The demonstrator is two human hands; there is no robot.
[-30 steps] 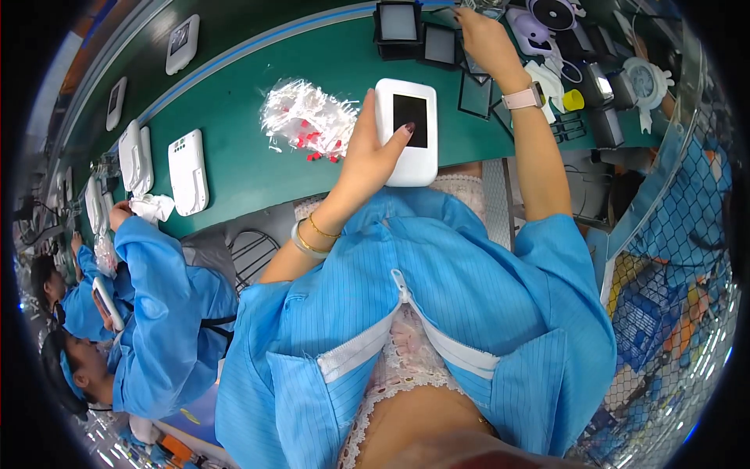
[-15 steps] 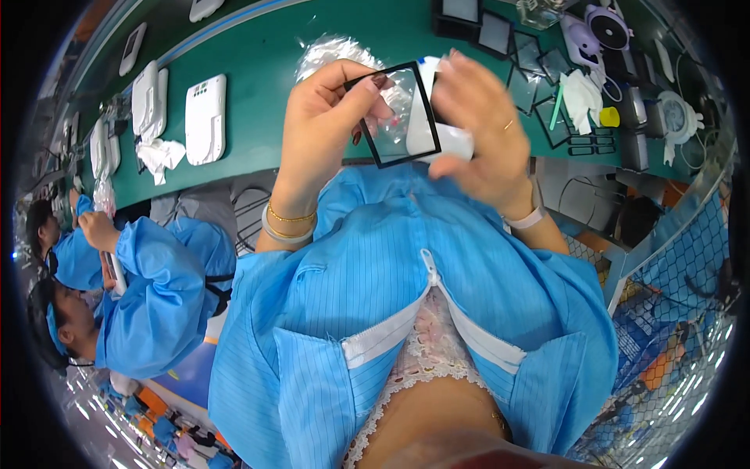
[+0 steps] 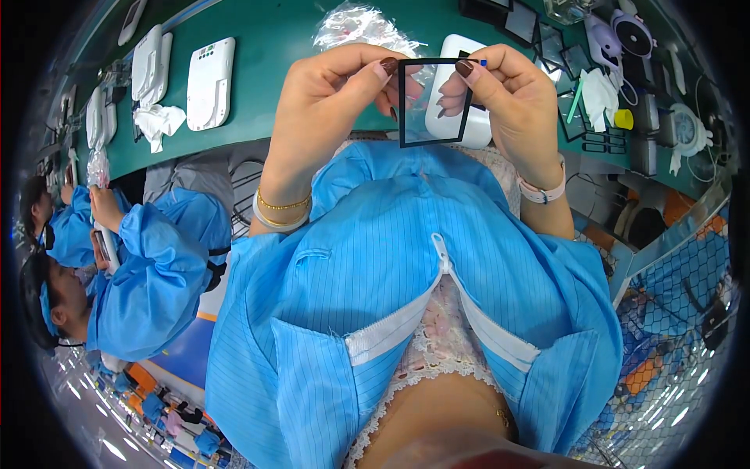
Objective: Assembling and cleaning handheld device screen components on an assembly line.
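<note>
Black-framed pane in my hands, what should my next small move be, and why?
Perhaps lower the pane slightly toward the white device: the left hand and right hand already pinch its upper corners, and the device shows partly behind it.

Framed pane (image 3: 429,111): clear with a black border, held up between your two hands.
Left hand (image 3: 319,95): at the pane's 9 o'clock, pinching its upper corner.
Right hand (image 3: 514,100): at 3 o'clock, pinching the opposite upper corner.
White device (image 3: 462,47): behind your pane, partly hidden.
Clear plastic (image 3: 355,27): at your pane's 11 o'clock.
White cloth (image 3: 600,100): 3 o'clock.
Co-worker (image 3: 148,305): 8 o'clock, blue-sleeved.
</note>
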